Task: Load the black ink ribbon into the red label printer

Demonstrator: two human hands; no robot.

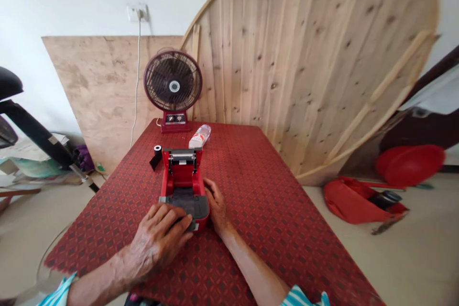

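On the middle of the table, red printer (183,184): stands a little nearer the near edge than the far one, with its lid (182,157) swung up and back and its grey inside showing.
Left hand (159,239): lies palm down on the near, grey end of the printer, fingers loosely spread and bent over its top; it grips nothing.
Right hand (216,205): pressed flat against the printer's right side, thumb at the upper rim; its fingertips are hidden, so I cannot tell whether it clasps the casing or only leans on it.
Table (279,186): covered with a red patterned cloth that reaches to every edge in view.
Black roll (157,154): just beside the raised lid on its left, with a dark strip hanging from it.
Bottle (200,136): clear plastic, lying on its side beyond the printer, toward the far edge.
Fan (173,83): upright at the far edge, on a red base, facing the person.
Cord (136,81): runs down the wall from a socket (138,12) behind the far left corner.
Round wooden panel (308,67): leans on the wall past the far right corner.
Red basins (409,165): on the floor, well apart from the right edge.
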